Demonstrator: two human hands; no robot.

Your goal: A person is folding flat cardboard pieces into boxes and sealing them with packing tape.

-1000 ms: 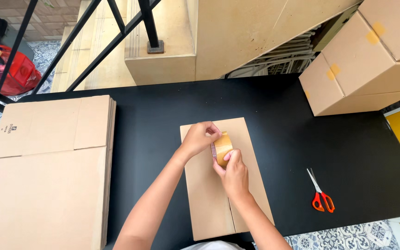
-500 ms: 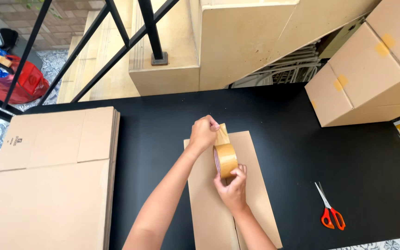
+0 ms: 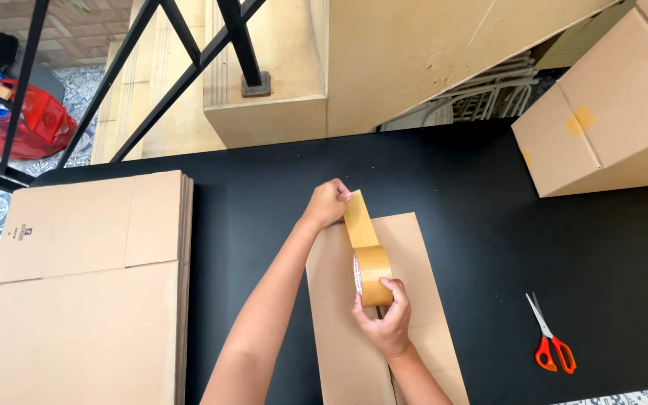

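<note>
A flattened cardboard box point(image 3: 414, 262) lies lengthwise on the black table point(image 3: 264, 180) in front of me. My left hand point(image 3: 325, 204) pinches the free end of a strip of brown packing tape point(image 3: 359, 221) at the box's far edge. My right hand point(image 3: 384, 322) grips the tape roll point(image 3: 372, 274) above the middle of the box. The strip runs taut between the two hands along the box's centre line.
A stack of flat cardboard boxes point(image 3: 76, 285) lies at the left of the table. Orange-handled scissors point(image 3: 553, 346) rest at the right. Assembled cardboard boxes point(image 3: 609, 112) stand at the far right. Wooden steps point(image 3: 279, 75) and a black railing point(image 3: 189, 60) rise behind the table.
My right hand has drawn the roll back toward me, so the strip of tape is longer. My left hand stays at the box's far edge, holding the tape end.
</note>
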